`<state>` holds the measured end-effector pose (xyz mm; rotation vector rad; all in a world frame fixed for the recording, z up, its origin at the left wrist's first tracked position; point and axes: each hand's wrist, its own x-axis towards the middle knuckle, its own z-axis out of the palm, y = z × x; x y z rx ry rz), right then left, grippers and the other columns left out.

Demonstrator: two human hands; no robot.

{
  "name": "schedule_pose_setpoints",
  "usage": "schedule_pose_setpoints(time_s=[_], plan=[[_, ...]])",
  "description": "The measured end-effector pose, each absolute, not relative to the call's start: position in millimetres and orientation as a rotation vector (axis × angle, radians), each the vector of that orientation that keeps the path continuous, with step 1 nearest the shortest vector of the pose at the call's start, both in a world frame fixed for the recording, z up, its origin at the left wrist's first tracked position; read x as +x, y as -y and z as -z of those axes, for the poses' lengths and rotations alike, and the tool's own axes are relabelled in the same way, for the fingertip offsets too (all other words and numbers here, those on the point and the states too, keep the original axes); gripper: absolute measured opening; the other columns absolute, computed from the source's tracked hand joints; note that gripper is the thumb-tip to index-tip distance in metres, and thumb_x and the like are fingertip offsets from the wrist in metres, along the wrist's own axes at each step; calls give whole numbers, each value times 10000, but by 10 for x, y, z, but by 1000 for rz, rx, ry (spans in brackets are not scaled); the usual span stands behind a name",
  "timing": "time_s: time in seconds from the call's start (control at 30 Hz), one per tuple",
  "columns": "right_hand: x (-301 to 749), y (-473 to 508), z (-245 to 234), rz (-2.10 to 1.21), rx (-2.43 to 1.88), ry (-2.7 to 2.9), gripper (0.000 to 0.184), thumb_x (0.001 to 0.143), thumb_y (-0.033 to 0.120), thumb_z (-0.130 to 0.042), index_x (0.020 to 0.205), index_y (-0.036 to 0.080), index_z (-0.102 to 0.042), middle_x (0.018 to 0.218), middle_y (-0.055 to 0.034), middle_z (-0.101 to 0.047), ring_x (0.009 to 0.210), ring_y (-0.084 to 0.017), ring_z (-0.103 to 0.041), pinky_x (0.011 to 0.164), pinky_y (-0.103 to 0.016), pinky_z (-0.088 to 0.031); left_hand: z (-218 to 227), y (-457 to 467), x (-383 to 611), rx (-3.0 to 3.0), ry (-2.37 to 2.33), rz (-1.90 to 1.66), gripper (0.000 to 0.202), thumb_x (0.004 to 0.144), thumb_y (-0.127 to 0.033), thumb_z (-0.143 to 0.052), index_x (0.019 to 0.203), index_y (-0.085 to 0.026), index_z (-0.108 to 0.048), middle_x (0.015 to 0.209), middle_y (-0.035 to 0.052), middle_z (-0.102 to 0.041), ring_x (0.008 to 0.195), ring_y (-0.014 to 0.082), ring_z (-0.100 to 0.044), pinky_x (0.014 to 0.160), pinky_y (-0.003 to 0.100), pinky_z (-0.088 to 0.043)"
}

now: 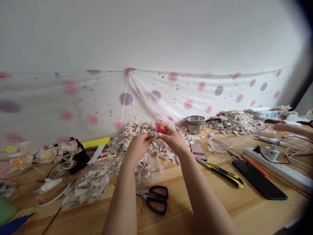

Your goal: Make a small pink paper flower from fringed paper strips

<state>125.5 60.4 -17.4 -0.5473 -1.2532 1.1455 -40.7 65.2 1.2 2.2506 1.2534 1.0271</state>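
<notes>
My right hand [172, 140] is closed, its fingers around a small bright pink artificial flower [160, 127] with a yellow centre. Close beside it, my left hand [140, 145] pinches at a small dark end just below the flower; what that is cannot be made out. Both hands hover over a heap of pale, dry petal-like flakes [124, 135]. Underneath them sits a clear plastic box [156, 168] with more flakes. Between my forearms lies a pair of dark-handled scissors [158, 197].
Right of my arms lie a yellow-black utility knife [220, 173], a lit phone [197, 151], a black phone [259, 179] and a power strip [281, 169]. Metal bowls [195, 125] stand behind. Finished pale flowers [69, 147] are at left. Another person's arm [293, 130] reaches in at right.
</notes>
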Motion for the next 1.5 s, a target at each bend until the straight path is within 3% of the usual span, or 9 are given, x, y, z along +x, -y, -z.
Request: schedule_pose_setpoints(time_s=[0.07,0.2,0.43,0.6,0.77,1.2,1.4,1.5], plan=[[1221,-624,205,-1221,-559,1251,471,576,287,-849,1014,238,-681,948,-14,-718,895,-167,-647,864,-312,-483,-11,-643,-399,2267,-1266,-1032,243,839,-326,-534,877,-174,-719,802,58,-731,767,232,-647,677,285,-436],[1135,-682,291,-1339,-641,1231,353,591,343,-840,866,156,-723,795,-34,-714,771,-160,-647,814,-318,-489,23,-640,-344,2301,-1303,-1031,241,845,-240,-482,895,-187,-711,806,60,-719,729,209,-623,630,267,-398],[1158,-773,347,-1318,-721,1067,302,572,390,-839,741,177,-707,734,8,-697,696,-111,-613,758,-265,-469,53,-656,-297,2297,-1394,-1027,208,847,-322,-536,749,-204,-677,635,18,-649,568,171,-534,536,255,-301],[1173,-724,279,-1320,-721,1041,304,514,294,-873,730,184,-688,714,18,-680,678,-119,-609,722,-266,-465,53,-670,-315,2237,-1448,-1056,221,844,-347,-546,719,-198,-652,658,19,-656,587,170,-543,543,256,-306],[1170,-700,247,-1334,-704,1015,390,511,283,-875,843,207,-685,733,35,-666,667,-108,-594,670,-249,-458,68,-716,-364,2158,-1513,-1086,215,772,-365,-634,649,-198,-576,620,-2,-613,560,159,-510,532,254,-305],[1213,-738,281,-1331,-732,993,328,529,319,-875,690,174,-630,594,56,-544,525,-69,-478,540,-219,-419,105,-829,-583,2032,-1598,-1152,228,762,-346,-634,637,-203,-506,589,-34,-559,576,154,-514,545,244,-321],[1145,-763,328,-1368,-720,980,449,544,306,-872,917,232,-634,830,20,-648,707,-119,-624,648,-239,-472,156,-881,-561,2072,-1529,-1129,231,745,-354,-641,630,-205,-507,585,-36,-553,574,152,-511,545,243,-327],[1110,-761,338,-1383,-685,1013,445,529,270,-875,910,214,-653,866,0,-654,756,-135,-635,681,-246,-479,173,-895,-539,2087,-1497,-1123,244,732,-372,-649,628,-204,-506,579,-40,-539,569,150,-503,537,243,-324]])
